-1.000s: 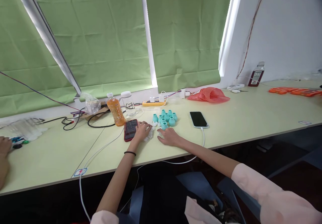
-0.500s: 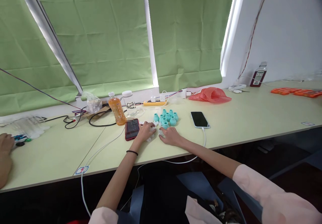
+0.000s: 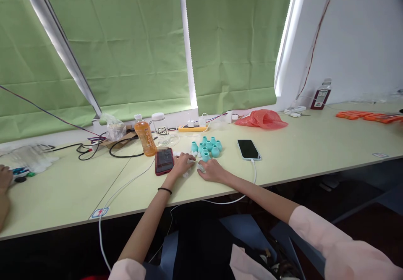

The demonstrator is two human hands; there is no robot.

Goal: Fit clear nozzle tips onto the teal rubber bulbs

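My left hand point(image 3: 182, 165) rests low over the table, fingers stretched and a little apart above small white pieces point(image 3: 185, 174). Across a narrow gap, my right hand point(image 3: 214, 171) has its thumb and fingers closed round a small white piece point(image 3: 200, 167), whose kind is too small to make out. Just beyond both hands stands a cluster of several turquoise vase-shaped pieces point(image 3: 215, 151) with open necks. A phone in a red case point(image 3: 164, 161) lies beside my left hand. More white bits are partly hidden by my left fingers.
A charging phone point(image 3: 249, 150) lies to the right, its white cable point(image 3: 255, 175) hanging over the edge. Behind are an orange drink bottle point(image 3: 145, 135), a clear jar point(image 3: 160, 125), a power strip point(image 3: 192, 128) and a red plastic bag point(image 3: 262, 119). Another person's hand point(image 3: 5, 178) is far left.
The view has shifted slightly. Both hands stay in nearly the same place, with only small finger movement around the white pieces; fewer of them show beside my left hand.
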